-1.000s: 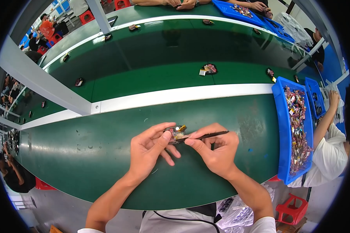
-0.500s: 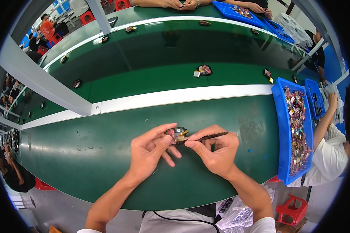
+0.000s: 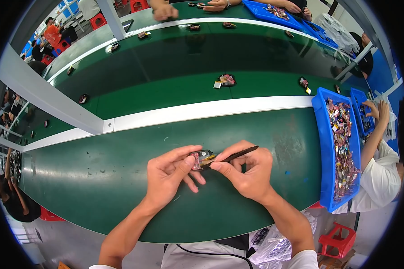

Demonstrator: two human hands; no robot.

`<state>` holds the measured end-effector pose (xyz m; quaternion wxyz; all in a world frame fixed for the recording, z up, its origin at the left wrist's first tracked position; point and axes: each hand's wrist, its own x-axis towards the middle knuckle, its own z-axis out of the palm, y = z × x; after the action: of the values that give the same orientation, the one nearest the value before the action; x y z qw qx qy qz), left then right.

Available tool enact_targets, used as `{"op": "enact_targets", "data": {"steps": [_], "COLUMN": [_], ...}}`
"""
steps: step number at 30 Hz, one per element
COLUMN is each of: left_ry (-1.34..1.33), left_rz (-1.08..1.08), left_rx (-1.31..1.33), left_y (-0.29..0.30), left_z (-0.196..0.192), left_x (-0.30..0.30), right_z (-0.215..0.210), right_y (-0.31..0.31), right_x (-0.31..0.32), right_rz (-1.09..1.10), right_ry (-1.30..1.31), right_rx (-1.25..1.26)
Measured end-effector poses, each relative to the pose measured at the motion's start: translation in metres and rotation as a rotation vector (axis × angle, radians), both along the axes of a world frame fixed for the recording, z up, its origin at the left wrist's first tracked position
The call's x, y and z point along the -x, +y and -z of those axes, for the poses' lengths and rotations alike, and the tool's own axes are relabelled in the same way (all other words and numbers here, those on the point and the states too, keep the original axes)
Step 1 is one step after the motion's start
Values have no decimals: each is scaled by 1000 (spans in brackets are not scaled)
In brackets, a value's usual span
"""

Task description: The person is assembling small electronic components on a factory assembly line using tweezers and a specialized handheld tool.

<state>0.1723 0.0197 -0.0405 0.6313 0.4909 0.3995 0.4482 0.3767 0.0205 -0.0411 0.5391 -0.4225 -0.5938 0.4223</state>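
My left hand (image 3: 168, 172) grips a small black device housing (image 3: 205, 154) over the middle of the green bench. The housing lies open, with reddish and yellow parts and a round light spot inside. Its lower side is hidden by my thumb and fingers. In my right hand (image 3: 249, 172), thumb and forefinger pinch a slim black tool (image 3: 238, 154), tapered like tweezers. Its tip reaches the inside of the housing, near the yellow strip; the exact contact is too small to tell.
A blue bin (image 3: 326, 179) heaped with small parts stands at the bench's right end. Past the white rail (image 3: 211, 107), a green conveyor (image 3: 166, 92) carries several small devices (image 3: 225, 80). Co-workers sit opposite and at both sides. A white post (image 3: 54, 80) rises at left.
The tool has tilted more steeply in my right hand. Devices on the near belt have shifted slightly left. Across the belt, a co-worker's hand has moved left, and another device lies on the conveyor there.
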Motion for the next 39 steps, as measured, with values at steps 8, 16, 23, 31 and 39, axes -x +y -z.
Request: {"op": "enact_targets", "data": {"steps": [8, 16, 23, 31, 39], "left_ry": [31, 40, 47, 86, 109], "left_rz": [-50, -99, -97, -124, -60], "left_rx": [35, 27, 25, 54, 48], "left_y": [1, 2, 1, 2, 2], "left_z": [0, 0, 1, 4, 1], "left_x": [-8, -21, -32, -40, -40], "right_z": [4, 5, 5, 8, 11], "right_y": [0, 0, 0, 2, 1], "right_x": [-3, -14, -25, -28, -27], "right_rz": [24, 53, 5, 14, 27], "right_ry": [-63, -103, -199, -168, -154], "right_rx": [-92, -189, -238, -263, -408]}}
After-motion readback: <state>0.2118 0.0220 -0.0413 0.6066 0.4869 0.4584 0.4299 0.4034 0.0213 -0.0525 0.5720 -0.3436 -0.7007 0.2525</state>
